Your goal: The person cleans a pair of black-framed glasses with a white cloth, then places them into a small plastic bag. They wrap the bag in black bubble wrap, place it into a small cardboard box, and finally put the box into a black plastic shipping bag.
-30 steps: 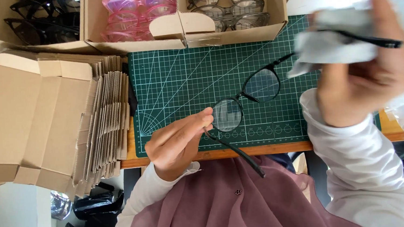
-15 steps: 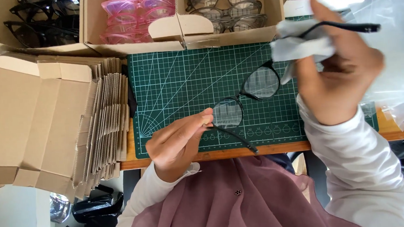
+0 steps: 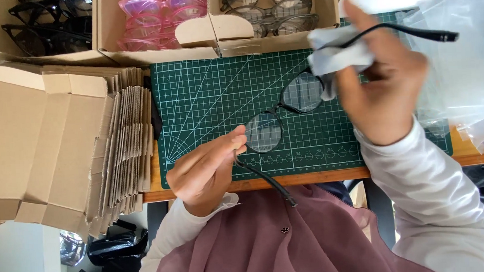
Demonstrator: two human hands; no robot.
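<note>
Black-framed glasses (image 3: 282, 112) with round clear lenses were held above a green cutting mat (image 3: 206, 99). The left hand (image 3: 205, 172) pinched the frame's near corner between its fingers, at the hinge; the right hand (image 3: 382, 88) pressed a pale grey cloth (image 3: 332, 57) against the far lens, its fingers closed round cloth and temple arm. Beyond the mat stood an open cardboard box (image 3: 219, 34) of pink and grey glasses. Flat cardboard blanks (image 3: 63, 136) were stacked left of the mat; clear plastic bags (image 3: 468, 77) lay to its right.
</note>
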